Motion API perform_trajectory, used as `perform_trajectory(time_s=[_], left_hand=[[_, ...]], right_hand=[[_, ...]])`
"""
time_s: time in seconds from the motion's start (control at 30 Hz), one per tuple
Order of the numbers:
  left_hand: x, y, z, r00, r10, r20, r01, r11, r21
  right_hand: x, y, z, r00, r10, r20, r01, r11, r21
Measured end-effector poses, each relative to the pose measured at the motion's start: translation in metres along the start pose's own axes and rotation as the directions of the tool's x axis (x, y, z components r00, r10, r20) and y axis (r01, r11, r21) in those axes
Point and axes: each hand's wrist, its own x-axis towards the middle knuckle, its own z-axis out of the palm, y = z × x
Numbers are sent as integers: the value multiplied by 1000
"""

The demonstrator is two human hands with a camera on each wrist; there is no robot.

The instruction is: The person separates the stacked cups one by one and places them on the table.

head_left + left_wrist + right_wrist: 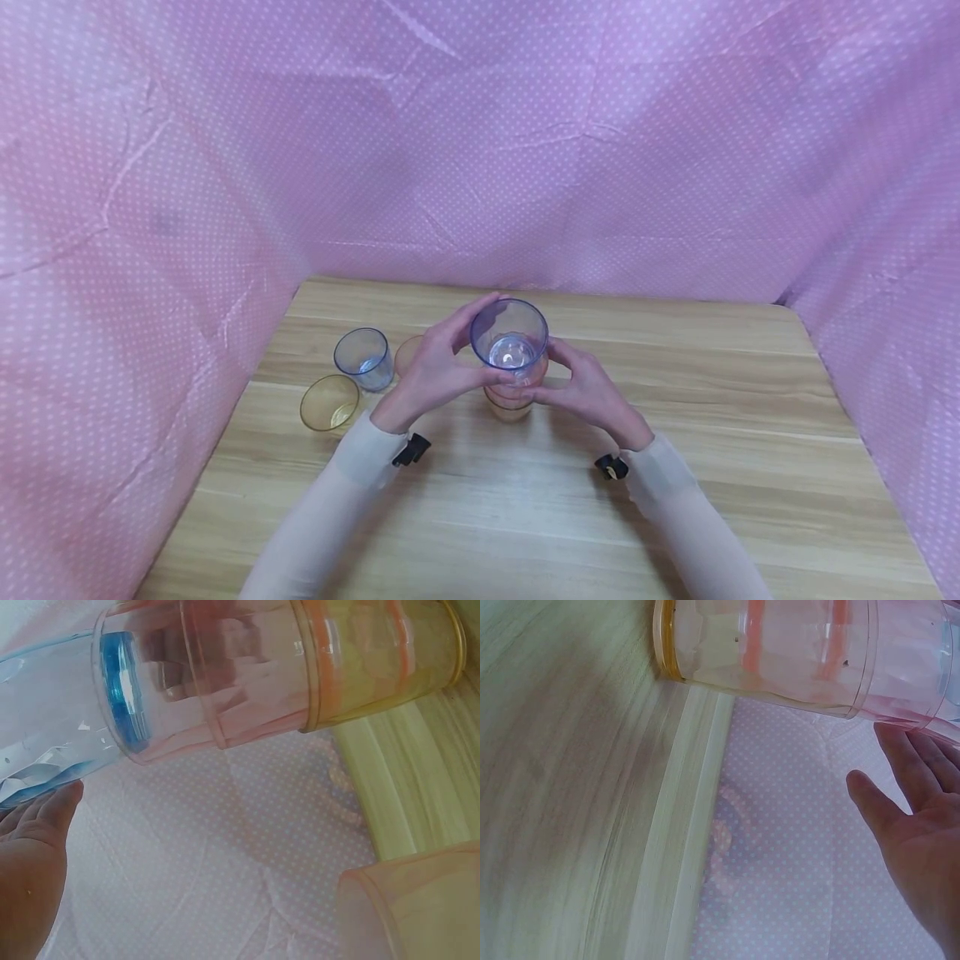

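A stack of clear tinted cups stands on the table, with a blue cup on top, its mouth facing up. Below it come pink cups, then a yellow cup at the base with its rim at the tabletop. The blue cup's base shows inside the upper pink rim. My left hand grips the blue cup, thumb in front and fingers round the far side. With thumb and fingers, my right hand holds the pink part of the stack just lower down.
Left of the stack, another blue cup and another yellow cup stand mouth up on the wooden table. An orange-pink cup is partly hidden by my left hand. Pink dotted cloth surrounds the table's back and sides.
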Motion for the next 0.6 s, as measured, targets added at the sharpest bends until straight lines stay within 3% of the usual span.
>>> perform_trajectory(time_s=[0.3, 0.6], left_hand=[[-3, 6, -3, 995, 101, -22, -102, 994, -33], [-9, 14, -10, 983, 175, -62, -178, 984, -32]], right_hand=[[1, 2, 1, 999, -51, -13, 50, 998, -29], [1, 0, 0, 1000, -24, -1, 24, 999, -21]])
